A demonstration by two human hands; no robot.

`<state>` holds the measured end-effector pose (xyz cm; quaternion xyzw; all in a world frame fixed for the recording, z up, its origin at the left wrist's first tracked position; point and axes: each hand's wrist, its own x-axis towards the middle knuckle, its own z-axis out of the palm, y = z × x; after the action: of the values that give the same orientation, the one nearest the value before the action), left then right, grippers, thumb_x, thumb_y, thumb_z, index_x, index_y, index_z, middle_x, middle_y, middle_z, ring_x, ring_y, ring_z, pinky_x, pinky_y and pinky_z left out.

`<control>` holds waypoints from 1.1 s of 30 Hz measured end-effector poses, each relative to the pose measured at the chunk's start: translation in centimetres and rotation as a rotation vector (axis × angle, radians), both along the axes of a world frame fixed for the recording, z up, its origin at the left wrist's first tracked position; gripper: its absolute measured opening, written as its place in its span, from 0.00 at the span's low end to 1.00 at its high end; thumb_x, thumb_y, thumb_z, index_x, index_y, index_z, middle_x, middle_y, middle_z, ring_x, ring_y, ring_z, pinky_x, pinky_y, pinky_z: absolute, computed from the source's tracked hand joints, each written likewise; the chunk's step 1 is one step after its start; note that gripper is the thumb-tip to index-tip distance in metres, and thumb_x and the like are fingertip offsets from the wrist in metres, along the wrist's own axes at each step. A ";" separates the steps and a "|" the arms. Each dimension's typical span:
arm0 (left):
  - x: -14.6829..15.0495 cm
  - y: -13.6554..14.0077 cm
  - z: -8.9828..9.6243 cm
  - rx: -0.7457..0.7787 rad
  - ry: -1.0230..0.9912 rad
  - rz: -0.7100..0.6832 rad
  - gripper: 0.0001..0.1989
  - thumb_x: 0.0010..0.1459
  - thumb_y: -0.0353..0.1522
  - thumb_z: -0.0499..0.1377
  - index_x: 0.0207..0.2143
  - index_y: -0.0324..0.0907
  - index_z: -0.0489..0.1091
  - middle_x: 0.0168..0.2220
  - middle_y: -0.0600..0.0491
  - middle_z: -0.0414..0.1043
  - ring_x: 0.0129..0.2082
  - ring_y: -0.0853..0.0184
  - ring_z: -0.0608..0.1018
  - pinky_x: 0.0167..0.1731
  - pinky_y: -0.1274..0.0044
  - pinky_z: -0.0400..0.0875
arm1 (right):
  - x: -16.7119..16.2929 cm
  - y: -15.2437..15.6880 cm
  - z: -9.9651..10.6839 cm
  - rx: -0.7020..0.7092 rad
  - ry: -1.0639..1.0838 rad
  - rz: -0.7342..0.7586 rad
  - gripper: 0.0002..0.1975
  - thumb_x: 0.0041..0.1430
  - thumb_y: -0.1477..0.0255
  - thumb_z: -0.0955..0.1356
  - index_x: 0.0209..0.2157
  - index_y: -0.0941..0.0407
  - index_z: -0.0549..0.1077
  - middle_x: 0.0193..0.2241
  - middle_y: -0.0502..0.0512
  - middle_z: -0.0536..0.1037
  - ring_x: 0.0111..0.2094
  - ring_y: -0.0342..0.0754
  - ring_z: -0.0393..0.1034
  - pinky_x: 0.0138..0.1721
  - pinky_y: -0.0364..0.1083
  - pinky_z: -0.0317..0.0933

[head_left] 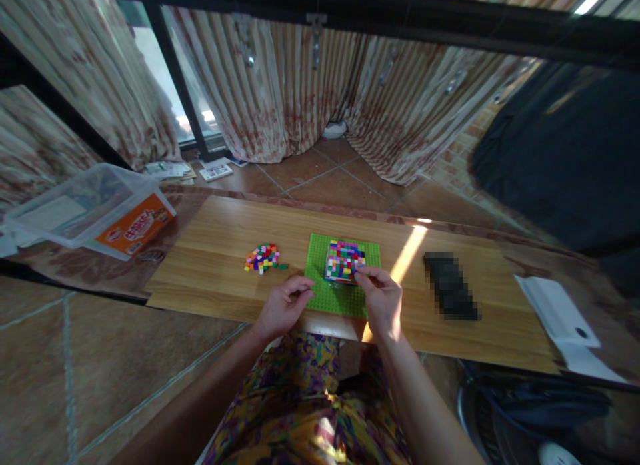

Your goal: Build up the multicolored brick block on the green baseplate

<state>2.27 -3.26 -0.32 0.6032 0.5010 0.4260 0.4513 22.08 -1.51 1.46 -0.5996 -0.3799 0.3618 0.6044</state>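
Note:
A green studded baseplate [320, 248] lies on the wooden board. On it stands a block built of small multicoloured toy bricks [345, 259], its top a patchwork of many colours. My right hand [383, 301] is closed in a pinch at the block's right front edge; whatever is between its fingertips is too small to make out. Beside the plate's left edge, my left hand [286, 306] has its fingers curled in toward the thumb, and its contents, if any, are hidden. Further left lies a heap of loose toy bricks [263, 257], with a green one at its right side.
A wooden board [210, 251] spans the low table. Beyond its left end sits a clear plastic box [85, 198] with an orange label. A blurred-out dark object [450, 285] lies right of the plate, and a white tray-like piece [557, 311] at the far right. Curtains [280, 85] hang behind.

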 end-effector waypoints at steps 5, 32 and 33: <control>0.1 0.0 0.0 -0.013 -0.010 0.000 0.09 0.55 0.34 0.59 0.39 0.42 0.72 0.30 0.53 0.76 0.32 0.68 0.76 0.35 0.77 0.70 | -0.4 0.2 0.9 -0.050 0.175 -0.030 0.08 0.38 0.71 0.74 0.26 0.57 0.76 0.24 0.50 0.77 0.27 0.44 0.70 0.32 0.46 0.65; -4.0 2.8 1.6 0.349 0.720 0.305 0.11 0.56 0.29 0.56 0.42 0.41 0.71 0.45 0.46 0.73 0.48 0.59 0.73 0.50 0.66 0.69 | -0.6 0.4 1.7 -0.107 0.223 -0.060 0.12 0.33 0.70 0.77 0.23 0.58 0.75 0.22 0.48 0.76 0.25 0.42 0.69 0.28 0.42 0.63; -3.9 2.8 1.6 0.355 0.765 0.298 0.12 0.56 0.29 0.56 0.43 0.41 0.72 0.45 0.46 0.72 0.49 0.58 0.73 0.50 0.66 0.69 | -0.6 0.4 1.8 -0.115 0.226 -0.057 0.12 0.32 0.70 0.77 0.22 0.58 0.75 0.22 0.48 0.76 0.25 0.42 0.69 0.28 0.42 0.63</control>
<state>-1.67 -0.46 1.29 0.7066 0.6325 0.3122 0.0569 21.51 -1.14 3.23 -0.5993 -0.2708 0.4309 0.6179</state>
